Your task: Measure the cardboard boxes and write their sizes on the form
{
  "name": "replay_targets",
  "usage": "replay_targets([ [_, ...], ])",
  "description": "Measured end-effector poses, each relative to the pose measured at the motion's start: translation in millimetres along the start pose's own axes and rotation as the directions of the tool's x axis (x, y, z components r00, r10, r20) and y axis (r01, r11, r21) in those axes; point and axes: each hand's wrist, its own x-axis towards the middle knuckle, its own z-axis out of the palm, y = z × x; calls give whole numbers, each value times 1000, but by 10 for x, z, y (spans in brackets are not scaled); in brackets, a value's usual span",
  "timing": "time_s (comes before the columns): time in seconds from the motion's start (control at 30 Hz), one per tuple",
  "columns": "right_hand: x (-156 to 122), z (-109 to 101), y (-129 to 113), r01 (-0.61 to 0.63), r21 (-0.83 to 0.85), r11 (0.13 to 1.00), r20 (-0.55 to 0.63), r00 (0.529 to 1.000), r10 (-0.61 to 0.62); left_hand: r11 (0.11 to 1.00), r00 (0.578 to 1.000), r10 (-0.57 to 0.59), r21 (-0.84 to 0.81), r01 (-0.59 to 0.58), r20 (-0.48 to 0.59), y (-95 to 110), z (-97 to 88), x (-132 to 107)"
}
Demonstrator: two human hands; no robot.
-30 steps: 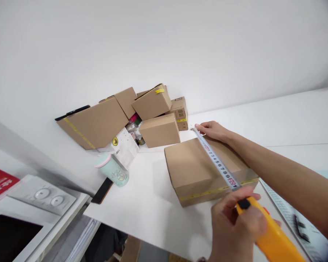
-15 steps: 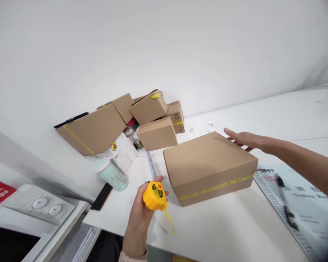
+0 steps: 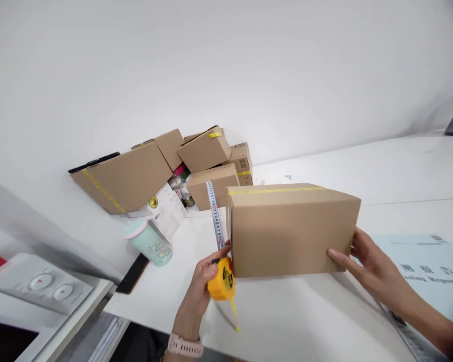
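My left hand [image 3: 201,281] is closed around a yellow tape measure [image 3: 222,280] with a yellow wrist strap dangling from it. Its white numbered blade [image 3: 216,216] is drawn out and points away from me, alongside the left end of a brown cardboard box [image 3: 292,239]. That box has a yellow tape strip across its top. At the box's lower right corner, my right hand [image 3: 373,266] grips it, thumb on the front face and fingers around the right end. The left fingertips are close to the box's left edge; whether they touch it I cannot tell.
Several cardboard boxes [image 3: 130,178] are piled against the wall at the back left. A mint-green cup [image 3: 151,244] stands near a dark flat object [image 3: 133,274] at the table's left edge. A light-blue printed document [image 3: 426,261] lies at the right.
My right hand has come down from behind the box to its front right corner. The box has turned, so its yellow strip now lies on top. The tape measure has moved closer to it.
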Motion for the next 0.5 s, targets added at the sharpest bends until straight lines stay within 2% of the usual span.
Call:
replay_targets([
  [0.1,-217,97,114,-77,34,996,-23,997,78,998,999,-23,51,25,-39,-171,-49,-8],
  [0.27,-459,138,75,-110,-2,994,-41,993,110,995,986,-4,96,21,-166,-337,-152,-118],
  [0.37,-440,12,-80,-135,-64,989,-128,984,126,992,964,70,118,-41,-256,-240,-197,-238],
  [0.47,-169,-209,-379,-140,-217,966,-241,967,86,962,908,243,203,-181,-342,4,-136,-415],
  [0.5,-30,-277,-500,-125,-279,952,-218,974,64,949,893,287,231,-216,-345,95,-79,-486],
])
